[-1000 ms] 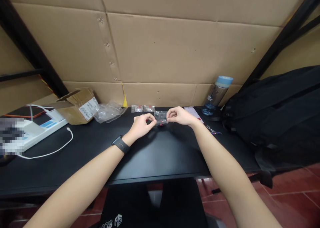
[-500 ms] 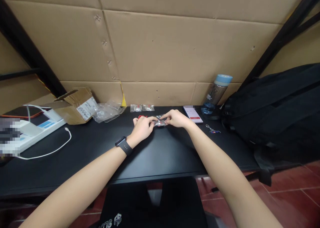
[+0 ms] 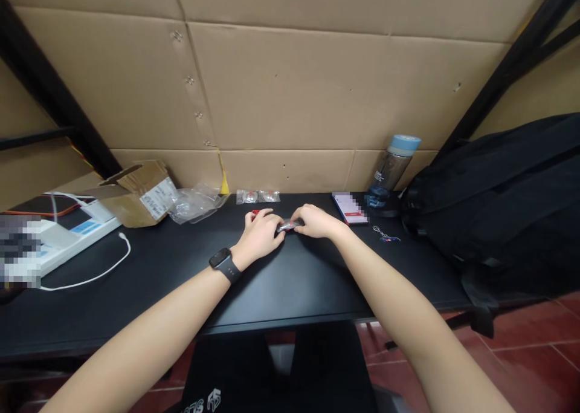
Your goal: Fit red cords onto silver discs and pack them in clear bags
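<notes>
Between my two hands, low over the black desk, is a small clear plastic packet with something red and silvery in it. My left hand, with a black watch on the wrist, grips the packet's left end between thumb and fingers. A red object shows just behind my left fingers, mostly hidden by them. My right hand pinches the packet's right end. Two clear packets lie side by side near the cardboard wall, behind my left hand.
An open cardboard box and crumpled plastic are at the back left, beside a white power strip and cable. To the right are a phone, a keychain, a bottle and a black backpack.
Both hands have shifted slightly down toward the desk's front edge with the packet. The packet looks narrower between them, and less of the red object shows.
</notes>
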{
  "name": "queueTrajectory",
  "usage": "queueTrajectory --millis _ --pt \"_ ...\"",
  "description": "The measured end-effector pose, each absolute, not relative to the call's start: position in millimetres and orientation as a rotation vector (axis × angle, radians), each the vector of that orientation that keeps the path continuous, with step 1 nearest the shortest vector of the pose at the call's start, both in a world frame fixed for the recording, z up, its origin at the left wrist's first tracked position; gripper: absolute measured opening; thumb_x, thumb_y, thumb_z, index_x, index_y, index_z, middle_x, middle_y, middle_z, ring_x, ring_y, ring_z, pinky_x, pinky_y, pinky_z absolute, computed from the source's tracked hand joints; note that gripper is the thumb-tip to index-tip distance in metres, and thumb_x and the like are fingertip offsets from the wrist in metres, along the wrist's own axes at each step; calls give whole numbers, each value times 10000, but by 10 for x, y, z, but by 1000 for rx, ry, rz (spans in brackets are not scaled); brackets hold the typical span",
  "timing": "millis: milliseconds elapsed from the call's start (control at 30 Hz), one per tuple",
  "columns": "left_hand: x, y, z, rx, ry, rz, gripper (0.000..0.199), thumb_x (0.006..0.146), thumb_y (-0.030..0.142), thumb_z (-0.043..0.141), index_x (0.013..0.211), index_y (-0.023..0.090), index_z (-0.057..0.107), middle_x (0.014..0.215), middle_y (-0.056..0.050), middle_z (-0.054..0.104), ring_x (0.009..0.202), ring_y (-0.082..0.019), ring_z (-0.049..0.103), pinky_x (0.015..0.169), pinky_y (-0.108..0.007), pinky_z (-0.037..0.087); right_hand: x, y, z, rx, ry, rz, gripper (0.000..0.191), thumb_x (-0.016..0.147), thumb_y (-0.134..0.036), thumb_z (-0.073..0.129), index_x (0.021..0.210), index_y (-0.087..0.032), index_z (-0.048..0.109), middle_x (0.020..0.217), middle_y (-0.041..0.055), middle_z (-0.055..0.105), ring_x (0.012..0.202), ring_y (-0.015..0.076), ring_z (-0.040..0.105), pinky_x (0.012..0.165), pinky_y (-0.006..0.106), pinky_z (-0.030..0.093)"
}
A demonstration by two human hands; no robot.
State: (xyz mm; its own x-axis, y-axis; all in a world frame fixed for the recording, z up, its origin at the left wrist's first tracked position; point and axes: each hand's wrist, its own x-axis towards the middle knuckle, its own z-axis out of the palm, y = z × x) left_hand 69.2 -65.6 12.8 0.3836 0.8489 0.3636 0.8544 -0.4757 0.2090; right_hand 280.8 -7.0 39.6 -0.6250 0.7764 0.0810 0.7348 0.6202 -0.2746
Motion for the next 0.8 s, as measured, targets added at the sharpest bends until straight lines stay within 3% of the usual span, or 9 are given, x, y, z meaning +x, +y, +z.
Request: queueTrajectory --millis 200,267,367,500,600,800 --pt "689 -587 99 -2503 -1776 -849 137 976 298 518 969 248 646 1007 -62 769 1131 -282 598 959 -501 270 2868 -92 522 -1134 -2560 491 191 937 -238 597 1059 -210 741 933 51 776 838 183 704 756 252 462" --pt "692 -571 87 -2501 -1831 -908 116 958 303 557 1044 258 620 935 -45 775 1094 -276 612 929 -470 277 2886 -84 536 -1133 -2525 547 190 932 -235 603 1084 -204 713 850 25 763 762 160 690 720 239 451" --pt "689 -577 87 -2507 -1841 -945 314 924 315 617 1225 274 535 870 -29 772 1048 -272 623 904 -442 279 2882 -86 518 -1191 -2505 574 214 914 -211 619 1119 -206 677 776 -2 736 696 142 664 692 231 435" --pt "691 -614 104 -2540 -1764 -863 337 901 343 661 1205 281 533 829 -10 748 1047 -269 604 913 -434 271 2854 -102 480 -1353 -2479 295 215 876 -259 681 1089 -237 708 888 31 723 816 176 661 700 248 423" --pt "733 -637 104 -2502 -1744 -795 321 892 371 677 1172 269 558 845 -24 729 1050 -285 594 922 -440 276 2845 -98 463 -1213 -2562 181 230 841 -339 752 1059 -267 756 1015 53 698 965 208 652 768 263 443" --pt "725 -634 189 -2411 -1700 -832 207 945 360 574 1120 251 595 956 -70 734 1044 -299 586 905 -463 298 2807 -80 408 -1221 -2632 71 243 833 -343 782 1070 -289 791 1073 73 735 1011 256 670 836 307 472"
